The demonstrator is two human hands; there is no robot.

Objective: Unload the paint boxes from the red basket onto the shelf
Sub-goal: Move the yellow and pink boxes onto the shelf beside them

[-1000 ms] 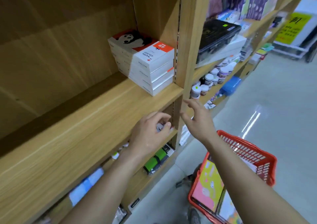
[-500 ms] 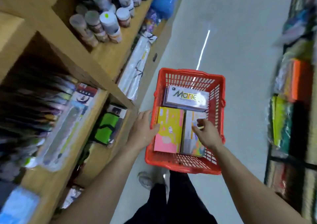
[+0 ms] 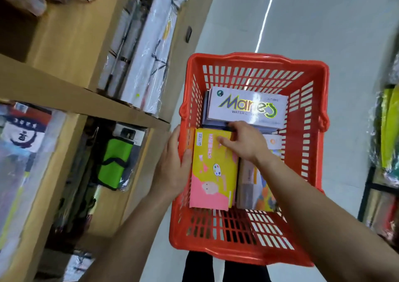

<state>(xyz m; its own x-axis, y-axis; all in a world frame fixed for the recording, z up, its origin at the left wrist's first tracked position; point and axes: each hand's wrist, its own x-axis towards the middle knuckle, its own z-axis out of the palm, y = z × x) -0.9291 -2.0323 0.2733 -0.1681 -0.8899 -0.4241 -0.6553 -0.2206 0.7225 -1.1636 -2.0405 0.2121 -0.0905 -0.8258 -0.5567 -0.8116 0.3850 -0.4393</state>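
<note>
The red basket (image 3: 254, 57) sits on the floor below me, between my arms. At its far end lies a white "Marie's" water colour box (image 3: 248, 107) on top of another box. A yellow-and-pink paint box (image 3: 212, 173) stands at the near left, with a colourful box (image 3: 257, 186) to its right. My right hand (image 3: 246, 143) curls its fingers over the far end of the yellow-and-pink box. My left hand (image 3: 170, 169) straddles the basket's left rim, thumb inside against the box's left edge and fingers outside.
A wooden shelf unit (image 3: 64, 96) rises on the left, close to the basket, holding plastic-wrapped white rolls (image 3: 149, 50) and a green pouch (image 3: 114, 163) lower down. Another rack with bagged goods (image 3: 388, 130) lines the right side. Grey floor stretches ahead.
My view dropped from the upper shelf with stacked white boxes down to the basket. Both hands came down from the shelf; the right moved onto the yellow-and-pink box and the left onto the basket's left rim.
</note>
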